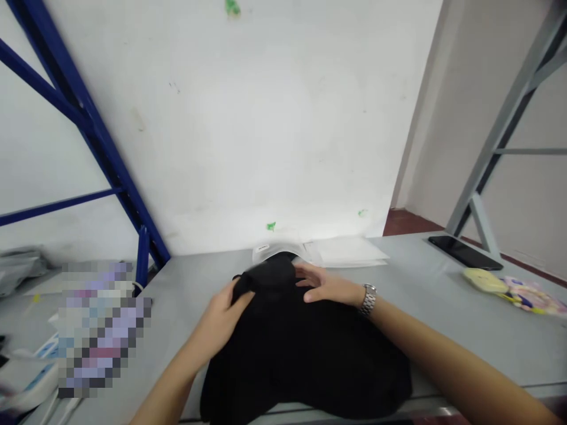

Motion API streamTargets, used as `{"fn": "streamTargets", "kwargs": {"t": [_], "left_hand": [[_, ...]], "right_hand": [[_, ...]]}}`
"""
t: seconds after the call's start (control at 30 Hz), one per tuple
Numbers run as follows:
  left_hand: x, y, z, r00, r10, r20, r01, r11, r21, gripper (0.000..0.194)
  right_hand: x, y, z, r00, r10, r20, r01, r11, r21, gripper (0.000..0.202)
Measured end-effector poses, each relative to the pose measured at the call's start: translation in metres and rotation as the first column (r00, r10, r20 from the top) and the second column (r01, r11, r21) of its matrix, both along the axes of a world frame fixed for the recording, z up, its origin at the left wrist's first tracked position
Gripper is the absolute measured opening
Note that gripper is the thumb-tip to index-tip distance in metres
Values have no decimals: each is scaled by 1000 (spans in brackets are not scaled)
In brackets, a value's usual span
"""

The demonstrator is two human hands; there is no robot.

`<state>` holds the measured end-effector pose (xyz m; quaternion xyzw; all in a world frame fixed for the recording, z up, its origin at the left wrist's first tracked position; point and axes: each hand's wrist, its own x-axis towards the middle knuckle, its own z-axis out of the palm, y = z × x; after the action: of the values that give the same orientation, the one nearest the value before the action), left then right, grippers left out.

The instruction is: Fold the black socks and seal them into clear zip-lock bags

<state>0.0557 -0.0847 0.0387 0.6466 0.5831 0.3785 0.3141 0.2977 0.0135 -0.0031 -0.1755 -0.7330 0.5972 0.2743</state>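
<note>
A black garment (305, 348) is spread over the grey table in front of me; its exact type cannot be made out. My left hand (224, 319) grips the left end of its folded top edge, thumb on the near side. Close to the right end of that fold is my right hand (325, 285), fingers stretched out and thumb apart, with a metal watch (368, 299) on the wrist. The fingertips partly pass behind the cloth. Just beyond the garment lies a clear plastic bag (261, 252) with a small label, partly covered by the cloth.
White flat packaging (349, 251) lies against the wall. At the right are a black phone (465, 252) and a yellow case with colourful trinkets (485, 280). A blue metal frame (106, 147) stands left, beside a blurred purple item (110, 336). A grey frame (496, 139) stands right.
</note>
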Motion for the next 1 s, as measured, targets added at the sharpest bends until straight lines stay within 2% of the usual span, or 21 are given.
{"fn": "streamTargets", "kwargs": {"t": [0.07, 0.13, 0.23, 0.37, 0.43, 0.5, 0.57, 0.6, 0.67, 0.77, 0.87, 0.93, 1.0], "left_hand": [[3, 13, 8, 934, 7, 358, 33, 994, -104, 38], [13, 26, 8, 834, 46, 551, 104, 965, -239, 43], [34, 41, 0, 773, 46, 632, 210, 922, -325, 44], [54, 54, -12, 761, -43, 647, 341, 875, -344, 46], [58, 60, -18, 718, -65, 693, 382, 869, -314, 49], [59, 67, -24, 637, -42, 770, 389, 879, -274, 47], [58, 74, -27, 560, -12, 828, 398, 881, -256, 35], [58, 77, -27, 548, -12, 836, 415, 872, -259, 27], [59, 81, -24, 628, -76, 775, 421, 871, -255, 21], [69, 86, -14, 799, -185, 573, 342, 923, -178, 25], [90, 97, -8, 878, -163, 450, 193, 981, -22, 25], [109, 109, -8, 924, -130, 359, 97, 990, 107, 24], [129, 124, -12, 962, -111, 251, 59, 977, 207, 23]], "right_hand": [[3, 2, 0, 994, -22, -105, 11, 995, -99, 69], [5, -3, 1, 980, -27, -198, -20, 973, -230, 60], [7, -13, 2, 965, -76, -250, -31, 917, -398, 47], [10, -15, -3, 958, -269, -97, 185, 842, -506, 37], [13, -11, -6, 947, -315, -66, 233, 814, -533, 36], [16, -5, -8, 936, -335, -110, 229, 814, -534, 39], [19, 1, -8, 902, -392, -178, 257, 822, -508, 40], [20, 3, -7, 881, -431, -195, 292, 820, -492, 37], [23, 7, -5, 844, -500, -196, 373, 809, -455, 26], [27, 8, -1, 782, -564, -265, 421, 792, -442, 17], [32, 9, 6, 747, -535, -393, 292, 797, -529, 30], [38, 11, 9, 757, -501, -419, 228, 804, -549, 37], [47, 18, 11, 727, -565, -389, 303, 773, -557, 33]]}}
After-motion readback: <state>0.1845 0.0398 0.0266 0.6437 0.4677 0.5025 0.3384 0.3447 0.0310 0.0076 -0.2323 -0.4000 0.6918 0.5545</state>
